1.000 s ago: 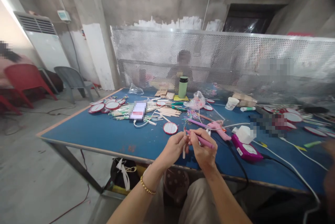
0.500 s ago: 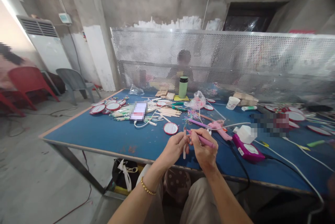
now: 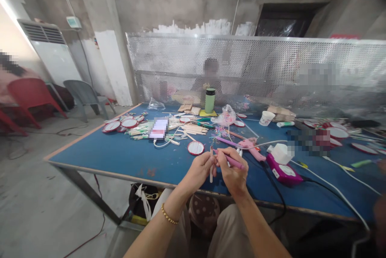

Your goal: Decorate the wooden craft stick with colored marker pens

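Note:
Near the table's front edge, my left hand is closed on a flat wooden stick held upright. Closed round a pink pen-like tool, my right hand keeps its tip against or very close to the stick's upper end. A small dark mark shows at that end; its detail is too small to make out. Just beyond my hands lie a round white disc with a red rim and a tangle of thin coloured strands. A pink glue gun rests to the right.
Wooden sticks and a phone on a cable lie left of centre. A green bottle and a paper cup stand behind. To the right is a magenta box with cords. A perforated metal screen borders the far side.
The whole view has shifted very slightly. Both hands keep the same hold, with the pink tool still at the stick's upper end.

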Demonstrator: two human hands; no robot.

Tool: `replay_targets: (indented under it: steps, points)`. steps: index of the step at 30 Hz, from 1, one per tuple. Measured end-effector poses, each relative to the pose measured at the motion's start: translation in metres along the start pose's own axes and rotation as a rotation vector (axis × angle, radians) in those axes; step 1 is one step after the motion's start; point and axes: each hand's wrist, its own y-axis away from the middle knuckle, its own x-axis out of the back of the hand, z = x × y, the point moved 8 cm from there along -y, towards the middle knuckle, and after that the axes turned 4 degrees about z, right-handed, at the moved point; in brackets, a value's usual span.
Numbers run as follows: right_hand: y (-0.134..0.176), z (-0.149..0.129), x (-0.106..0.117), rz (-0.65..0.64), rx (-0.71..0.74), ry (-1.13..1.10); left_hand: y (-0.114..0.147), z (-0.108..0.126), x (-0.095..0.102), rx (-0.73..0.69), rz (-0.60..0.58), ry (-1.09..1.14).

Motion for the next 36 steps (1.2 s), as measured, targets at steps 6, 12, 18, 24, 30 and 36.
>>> replay_targets:
  steps: [6, 12, 18, 24, 30, 36]
  points:
    - [-0.0002, -0.0026, -0.0003, -0.007, 0.017, 0.000, -0.0003, -0.0019, -0.0003, -0.004, -0.005, -0.005]
    - [0.0008, -0.0001, 0.0008, -0.001, 0.019, 0.007, -0.0012, -0.0019, -0.0008, -0.013, -0.006, -0.025]
    - [0.0001, -0.0035, 0.0018, 0.002, 0.046, 0.020, -0.0008, -0.0020, -0.0016, -0.018, -0.011, -0.033]
    - [0.0001, -0.0077, 0.0018, -0.015, 0.056, 0.038, 0.0003, -0.0015, -0.0026, -0.014, -0.014, -0.022]
    - [0.0010, -0.0062, 0.0055, 0.030, 0.027, 0.000, 0.0011, 0.0013, -0.0035, -0.007, -0.020, -0.029]
    - [0.0002, -0.0075, 0.0037, 0.009, 0.039, -0.008, 0.0016, 0.0043, -0.0027, -0.021, -0.024, -0.039]
